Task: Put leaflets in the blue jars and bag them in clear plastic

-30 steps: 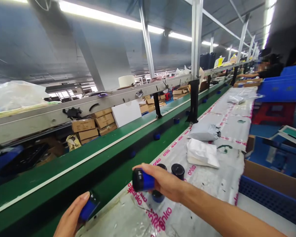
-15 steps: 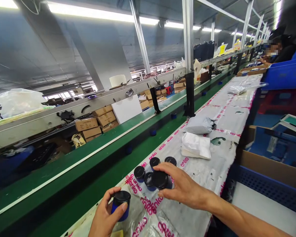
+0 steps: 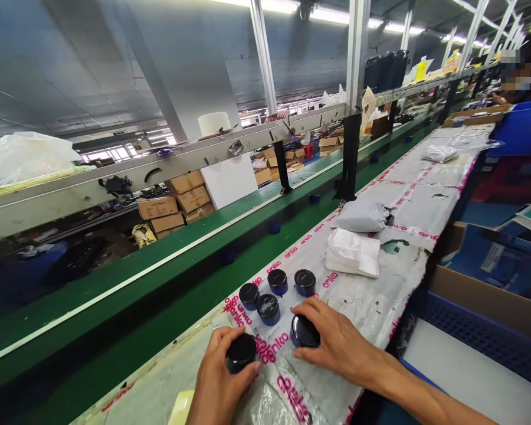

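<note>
White, pink-lettered plastic-covered surface [image 3: 407, 203] borders a green conveyor belt [image 3: 256, 251]. Left hand [image 3: 219, 375]: thumb and fingers pinch a round black-topped container [image 3: 241, 353] near the belt-side edge. Right hand [image 3: 336, 342] likewise pinches a blue, black-topped cylinder [image 3: 304, 332] between the long edges.

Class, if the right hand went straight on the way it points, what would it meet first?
Probably the closest of the four unheld black-lidded containers, with the tilted container in the right hand leading; depth is hard to judge from one view.
</note>
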Motion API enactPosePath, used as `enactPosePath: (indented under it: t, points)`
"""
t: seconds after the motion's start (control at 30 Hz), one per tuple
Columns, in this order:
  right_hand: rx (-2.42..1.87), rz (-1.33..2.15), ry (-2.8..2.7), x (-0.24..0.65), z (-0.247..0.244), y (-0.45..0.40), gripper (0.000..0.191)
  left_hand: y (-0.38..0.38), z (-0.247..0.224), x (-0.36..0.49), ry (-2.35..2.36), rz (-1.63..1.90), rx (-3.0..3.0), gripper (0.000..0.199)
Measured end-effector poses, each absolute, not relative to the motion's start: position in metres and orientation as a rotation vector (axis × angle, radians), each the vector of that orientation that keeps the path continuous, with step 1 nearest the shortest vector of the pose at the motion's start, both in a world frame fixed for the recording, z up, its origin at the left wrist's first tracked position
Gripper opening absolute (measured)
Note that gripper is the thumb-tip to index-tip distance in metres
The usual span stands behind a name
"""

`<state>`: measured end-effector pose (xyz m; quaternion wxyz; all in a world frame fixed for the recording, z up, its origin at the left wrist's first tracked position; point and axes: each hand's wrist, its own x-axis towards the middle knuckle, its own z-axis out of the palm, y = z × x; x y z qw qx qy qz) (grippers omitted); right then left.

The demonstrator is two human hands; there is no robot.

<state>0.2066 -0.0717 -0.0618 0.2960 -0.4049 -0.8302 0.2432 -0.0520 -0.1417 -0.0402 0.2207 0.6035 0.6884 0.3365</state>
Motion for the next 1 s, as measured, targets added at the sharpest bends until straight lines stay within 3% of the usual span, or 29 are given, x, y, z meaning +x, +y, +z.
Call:
enactPosePath:
  t: [0.07, 0.2, 0.37, 0.5, 0.57, 0.73, 1.0]
  points:
    - [-1.14, 0.49, -2.223, 0.207, -0.076, -0.074, 0.05, -0.145, -0.048, -0.047, 1.945, 0.89, 1.708, 0.041]
    - [-1.104, 0.414, -2.371, 0.216, -0.076, -0.073, 0.069, -0.153, -0.051, -0.04, 2.049, 0.833, 1.767, 0.037]
    - [-0.746, 0.53, -2.654, 0.229, -0.046, -0.065, 0.066, -0.167, -0.046, -0.044, 1.943, 0.652, 1.851, 0.055]
    - [-0.954, 0.428, -2.63, 0.222, -0.047, -0.061, 0.035, -0.171, -0.044, -0.052, 1.842, 0.52, 1.982, 0.073]
    - [-1.088, 0.283, -2.613, 0.217, -0.053, -0.06, 0.029, -0.169, -0.041, -0.049, 1.85, 0.465, 2.011, 0.068]
    - [-1.047, 0.038, -2.722, 0.209, -0.057, -0.057, 0.035, -0.158, -0.04, -0.023, 2.135, 0.467, 1.917, 0.043]
    - [-1.179, -0.091, -2.662, 0.198, -0.067, -0.044, 0.026, -0.142, -0.044, -0.004, 2.282, 0.442, 1.873, 0.035]
